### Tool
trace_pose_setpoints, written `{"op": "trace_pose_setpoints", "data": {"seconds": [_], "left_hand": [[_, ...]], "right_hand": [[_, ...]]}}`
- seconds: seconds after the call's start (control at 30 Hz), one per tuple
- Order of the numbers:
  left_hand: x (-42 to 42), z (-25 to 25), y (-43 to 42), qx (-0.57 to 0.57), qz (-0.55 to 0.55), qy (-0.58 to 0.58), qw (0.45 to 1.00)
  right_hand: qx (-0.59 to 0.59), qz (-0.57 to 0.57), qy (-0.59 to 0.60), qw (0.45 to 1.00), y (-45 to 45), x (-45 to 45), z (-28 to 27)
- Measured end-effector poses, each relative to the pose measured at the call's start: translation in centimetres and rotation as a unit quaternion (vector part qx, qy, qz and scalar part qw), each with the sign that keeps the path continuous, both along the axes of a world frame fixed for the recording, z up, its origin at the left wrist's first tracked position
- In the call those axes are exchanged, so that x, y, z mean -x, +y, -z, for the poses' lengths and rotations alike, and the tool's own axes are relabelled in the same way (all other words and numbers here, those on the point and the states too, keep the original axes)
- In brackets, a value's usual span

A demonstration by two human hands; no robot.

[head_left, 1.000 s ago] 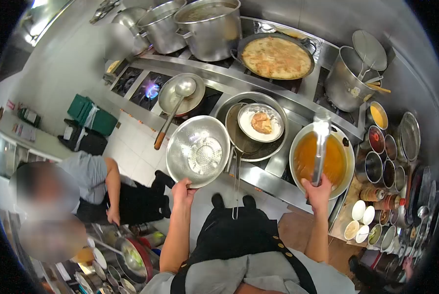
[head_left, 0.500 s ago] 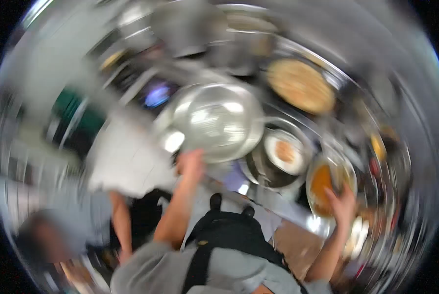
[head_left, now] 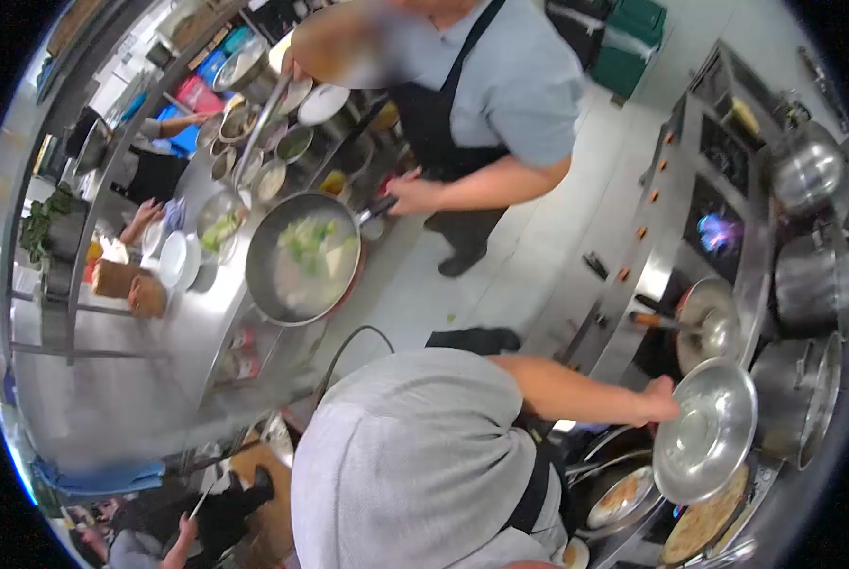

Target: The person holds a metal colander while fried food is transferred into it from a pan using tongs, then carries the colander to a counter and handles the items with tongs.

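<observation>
My left hand [head_left: 659, 400] is closed on the rim of a wide metal bowl [head_left: 706, 431], which is held over the stove side at the right of the head view. The bowl looks tilted and shows nothing solid inside. Close to it are a dish of browned food [head_left: 621, 497] in a pot and a large flat golden round of food [head_left: 704, 522] in a pan. A wok [head_left: 704, 327] with a ladle in it rests on the range just beyond the bowl. My right hand is out of view.
A co-worker's hand [head_left: 419, 193] grips a frying pan [head_left: 303, 258] of greens and pale food across the aisle. Large stockpots [head_left: 799, 398] line the range, where a burner flame [head_left: 718, 232] is lit. A steel counter [head_left: 173, 351] carries several bowls. More people stand beyond.
My view has swung round sharply, bringing the co-worker and the counter into sight. My left hand still grips the metal bowl. My right hand, earlier at an oval dish of orange food, has left view.
</observation>
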State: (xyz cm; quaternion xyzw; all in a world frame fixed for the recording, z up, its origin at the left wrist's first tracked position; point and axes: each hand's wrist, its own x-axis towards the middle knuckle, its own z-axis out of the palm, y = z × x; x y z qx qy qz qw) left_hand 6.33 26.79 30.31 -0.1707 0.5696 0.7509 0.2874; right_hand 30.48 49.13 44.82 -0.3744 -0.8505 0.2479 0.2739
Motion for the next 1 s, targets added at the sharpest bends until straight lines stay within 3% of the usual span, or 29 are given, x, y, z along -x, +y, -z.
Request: {"op": "trace_pose_setpoints", "data": {"seconds": [0.03, 0.07, 0.1, 0.17, 0.33, 0.47, 0.57, 0.6, 0.63, 0.67, 0.7, 0.73, 0.77, 0.8, 0.87, 0.93, 1.0], "left_hand": [[-0.7, 1.0, 0.9, 0.102, -0.051, 0.039, 0.993], [-1.3, -2.2, -2.1, -0.020, -0.039, -0.040, 0.998], [-1.5, -0.5, -1.3, 0.029, -0.051, -0.008, 0.998], [-1.8, 1.1, -0.6, 0.066, -0.084, 0.002, 0.994], [-3.7, 1.0, -1.1, -0.009, -0.107, 0.003, 0.994], [-4.2, 3.1, 1.0, 0.065, -0.122, 0.047, 0.989], [-4.8, 0.8, 0.0, 0.007, -0.175, 0.044, 0.984], [-4.4, 2.3, 0.9, -0.032, -0.165, 0.030, 0.985], [-3.8, 2.0, 1.1, -0.070, -0.137, 0.021, 0.988], [-3.8, 1.7, 1.5, -0.007, -0.159, -0.016, 0.987], [-3.8, 1.6, 1.0, -0.033, -0.141, -0.010, 0.989], [-3.1, 1.6, 0.5, -0.074, -0.116, 0.003, 0.990], [-2.3, 1.5, 0.1, -0.115, -0.091, 0.015, 0.989], [-1.7, 1.4, -0.2, -0.155, -0.064, 0.024, 0.985], [0.8, 2.8, -0.3, -0.169, -0.023, 0.054, 0.984], [2.2, 0.3, -0.7, -0.202, -0.011, 0.051, 0.978], [4.5, 0.2, -1.4, -0.212, 0.029, 0.031, 0.976]], "right_hand": [[0.032, -0.017, 0.021, 0.999, -1.6, 1.6, -0.5], [0.058, -0.033, 0.046, 0.997, -1.9, 2.9, -1.5], [0.084, -0.070, 0.061, 0.992, -1.2, 2.9, -1.0], [0.016, -0.132, 0.106, 0.985, -3.1, 3.1, -1.0], [0.058, -0.016, 0.050, 0.997, -2.2, -0.7, -0.3], [0.061, 0.023, 0.052, 0.997, 0.0, -3.3, 0.4], [0.080, 0.042, 0.058, 0.994, 0.2, -4.7, 1.0], [0.107, 0.072, 0.075, 0.989, 0.4, -5.6, 0.6], [0.124, 0.073, 0.006, 0.990, 1.9, -7.3, -0.1], [0.141, 0.079, 0.051, 0.986, 3.5, -9.7, 1.0], [0.116, 0.109, 0.124, 0.980, -0.5, -8.5, 0.3], [0.086, 0.122, 0.108, 0.983, 0.1, -9.7, 0.4], [0.058, 0.110, 0.076, 0.989, -0.3, -9.9, -0.3], [0.102, 0.108, 0.031, 0.988, -0.2, -10.2, -1.3], [-0.016, 0.130, -0.036, 0.991, 1.1, -10.4, -1.1], [-0.128, 0.137, -0.117, 0.975, 1.3, -9.2, -2.0], [-0.112, 0.146, -0.114, 0.976, 2.7, -7.0, -2.9]]}}
